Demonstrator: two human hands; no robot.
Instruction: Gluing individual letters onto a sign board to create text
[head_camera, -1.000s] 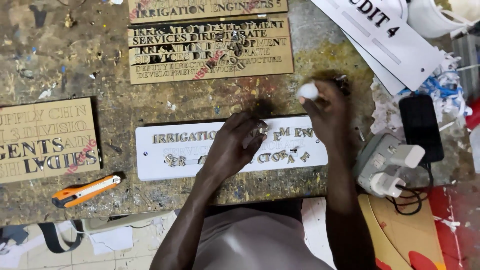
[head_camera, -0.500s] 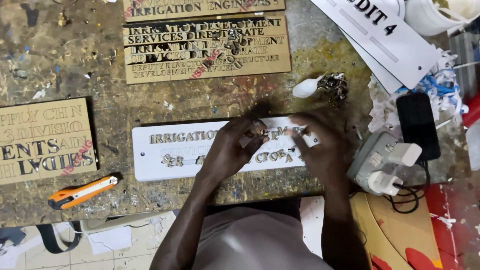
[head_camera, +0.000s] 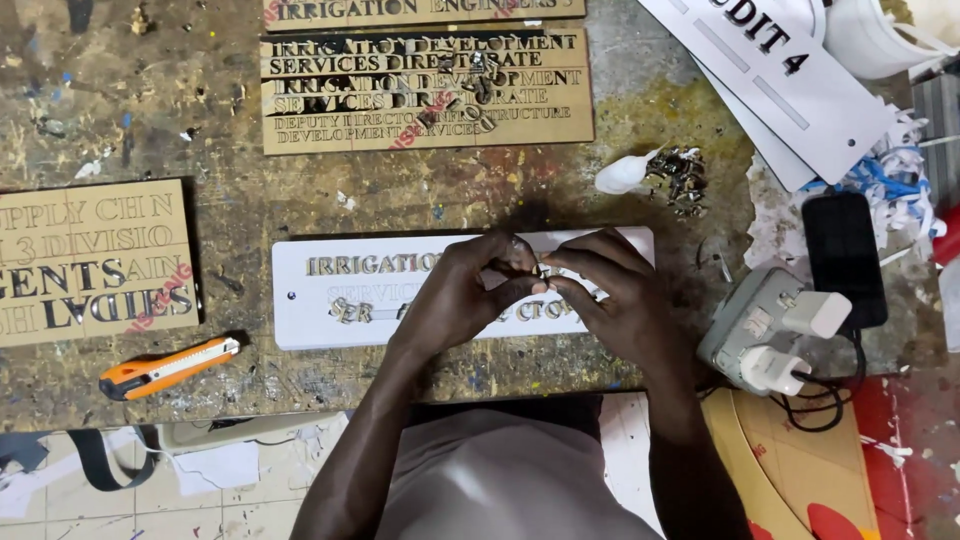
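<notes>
Head view is showing me working over the white sign plate (head_camera: 320, 300), which is lying flat on the stained workbench (head_camera: 150, 120) just in front of me. My left hand (head_camera: 455, 300) and right hand (head_camera: 615, 300) are meeting above the plate's middle, fingertips pinched together on a small cut-out letter (head_camera: 538, 272); it is too tiny to tell which one. I am judging this as the letter-setting step: one gold row is already sitting along the plate's far edge, and the near row is looking patchy. The next move calls for lining the piece up with its neighbours and pressing it down squarely. A heap of loose letters (head_camera: 678, 178) is lying further away to the right beside a white lump, and an orange utility knife (head_camera: 170, 367) is lying near left.
</notes>
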